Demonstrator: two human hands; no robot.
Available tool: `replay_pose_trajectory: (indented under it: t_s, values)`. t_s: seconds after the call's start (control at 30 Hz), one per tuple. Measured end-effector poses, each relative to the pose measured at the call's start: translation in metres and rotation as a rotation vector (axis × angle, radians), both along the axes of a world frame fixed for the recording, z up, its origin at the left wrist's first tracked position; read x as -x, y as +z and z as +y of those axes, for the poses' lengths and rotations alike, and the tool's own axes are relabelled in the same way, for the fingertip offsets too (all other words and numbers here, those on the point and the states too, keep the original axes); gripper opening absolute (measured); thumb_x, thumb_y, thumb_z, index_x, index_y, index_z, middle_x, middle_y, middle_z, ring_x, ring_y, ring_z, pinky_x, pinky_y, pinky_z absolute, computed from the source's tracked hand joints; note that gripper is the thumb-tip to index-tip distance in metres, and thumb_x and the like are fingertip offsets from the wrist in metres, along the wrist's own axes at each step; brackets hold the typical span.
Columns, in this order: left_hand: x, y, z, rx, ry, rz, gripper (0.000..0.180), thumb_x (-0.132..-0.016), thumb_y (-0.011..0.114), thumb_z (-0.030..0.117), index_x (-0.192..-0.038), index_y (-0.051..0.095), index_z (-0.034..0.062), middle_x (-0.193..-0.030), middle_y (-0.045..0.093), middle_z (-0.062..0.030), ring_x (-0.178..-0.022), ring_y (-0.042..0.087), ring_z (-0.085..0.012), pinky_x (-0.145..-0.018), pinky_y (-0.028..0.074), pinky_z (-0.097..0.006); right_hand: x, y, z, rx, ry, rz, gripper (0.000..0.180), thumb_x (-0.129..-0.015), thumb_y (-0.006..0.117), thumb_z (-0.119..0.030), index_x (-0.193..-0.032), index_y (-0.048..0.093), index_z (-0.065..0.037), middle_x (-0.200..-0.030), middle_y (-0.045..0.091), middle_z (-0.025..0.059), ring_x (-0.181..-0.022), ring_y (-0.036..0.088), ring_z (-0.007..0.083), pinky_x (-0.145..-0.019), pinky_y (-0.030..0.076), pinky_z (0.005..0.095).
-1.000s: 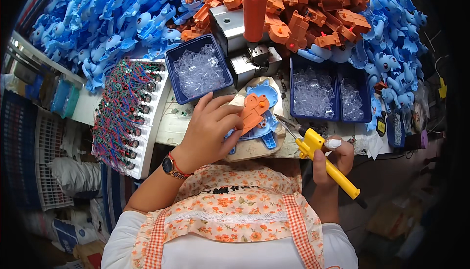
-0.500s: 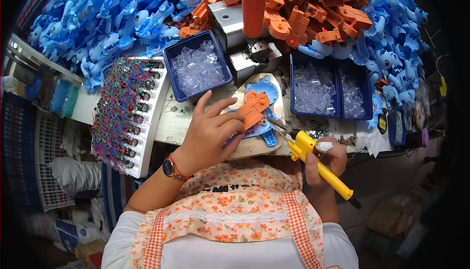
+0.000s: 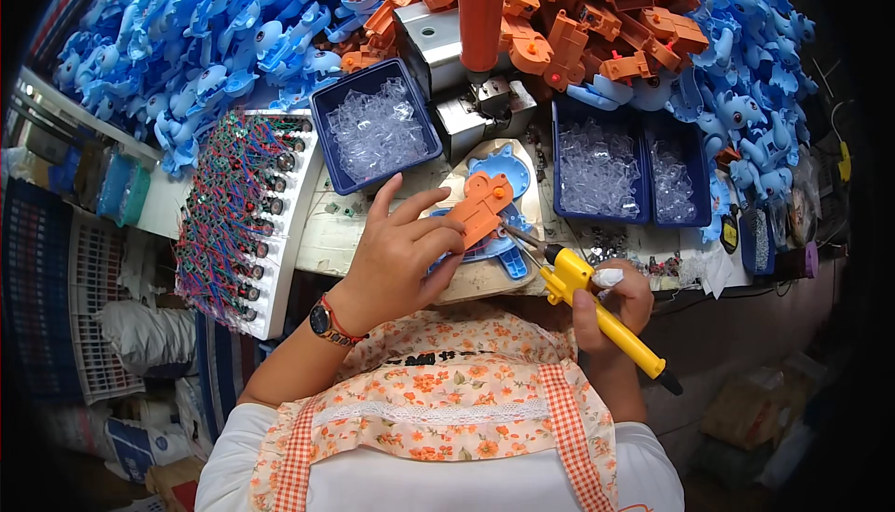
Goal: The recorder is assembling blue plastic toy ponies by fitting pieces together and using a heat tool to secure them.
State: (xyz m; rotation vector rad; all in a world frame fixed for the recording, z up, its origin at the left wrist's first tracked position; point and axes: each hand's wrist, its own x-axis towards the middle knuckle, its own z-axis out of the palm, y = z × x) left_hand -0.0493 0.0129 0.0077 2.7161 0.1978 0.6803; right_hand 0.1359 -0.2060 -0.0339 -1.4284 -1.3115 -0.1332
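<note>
My left hand [image 3: 403, 256] pinches the lower end of an orange plastic gearbox housing [image 3: 485, 209], fingers partly spread. That housing rests over a light-blue toy shell half [image 3: 511, 260] on a pale wooden block, with another blue shell piece [image 3: 503, 169] just beyond. In my right hand [image 3: 623, 305] is a yellow soldering iron [image 3: 620, 338], its thumb and wrapped index finger around the handle. The metal tip points left and reaches the right edge of the orange housing; whether it touches cannot be made out.
Blue bins of clear plastic parts [image 3: 342, 179] [image 3: 643, 216] flank a metal fixture [image 3: 485, 118] under an orange post [image 3: 481, 18]. A white foam tray [image 3: 289, 260] of wired components stands left. Behind lie heaps of blue shells [image 3: 214, 36] and orange housings [image 3: 569, 41].
My right hand has shifted the soldering iron slightly left, bringing its tip against or near the orange housing's edge. My left hand and the housing have barely moved.
</note>
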Motion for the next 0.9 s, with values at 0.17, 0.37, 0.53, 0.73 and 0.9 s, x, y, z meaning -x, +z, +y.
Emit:
replay_pose_trajectory:
  t_s: [0.17,0.37,0.53,0.73,0.9]
  values:
    - [-0.001,0.0,0.0004,0.004,-0.002,0.0,0.012,-0.078,0.072,0.012,-0.087,0.065,0.0128,-0.099,0.07,0.0002,-0.119,0.059,-0.0275,-0.109,0.027,-0.06,0.0009,-0.0021,-0.0018,0.008,-0.013,0.023,0.034,-0.082,0.067,-0.006,-0.11,0.047,-0.004,-0.098,0.055,0.0136,-0.083,0.053,0.0175,-0.077,0.046,0.0309]
    - [0.0006,0.0,0.0008,0.006,0.002,0.001,0.012,-0.077,0.072,0.011,-0.086,0.065,0.0128,-0.098,0.07,0.0004,-0.119,0.059,-0.0275,-0.109,0.028,-0.06,0.0,-0.0049,-0.0011,-0.02,-0.022,0.02,0.035,-0.083,0.066,-0.007,-0.111,0.045,-0.004,-0.098,0.055,0.0128,-0.082,0.052,0.0168,-0.076,0.045,0.0312]
    - [0.0001,0.001,0.0008,0.012,0.003,0.005,0.012,-0.077,0.072,0.011,-0.086,0.065,0.013,-0.098,0.07,0.0006,-0.119,0.059,-0.0275,-0.109,0.028,-0.06,-0.0001,-0.0028,-0.0012,-0.023,0.018,0.04,0.034,-0.084,0.066,-0.008,-0.11,0.044,-0.005,-0.096,0.055,0.0122,-0.081,0.052,0.0167,-0.075,0.045,0.0312]
    - [0.0002,0.0016,0.001,0.016,0.002,0.008,0.012,-0.077,0.072,0.011,-0.086,0.065,0.0131,-0.098,0.07,0.0009,-0.12,0.059,-0.0276,-0.109,0.028,-0.06,0.0,-0.0007,0.0019,-0.01,0.038,0.035,0.033,-0.083,0.067,-0.007,-0.106,0.044,-0.005,-0.094,0.055,0.0118,-0.08,0.052,0.0168,-0.075,0.045,0.0314]
    - [0.0006,0.0016,0.0014,0.017,0.002,0.009,0.011,-0.077,0.071,0.011,-0.085,0.064,0.0129,-0.099,0.07,0.0007,-0.12,0.059,-0.0276,-0.109,0.028,-0.06,-0.0011,0.0019,0.0035,-0.031,0.084,0.016,0.033,-0.082,0.066,-0.006,-0.107,0.045,-0.005,-0.095,0.055,0.0123,-0.08,0.052,0.0172,-0.076,0.045,0.0315]
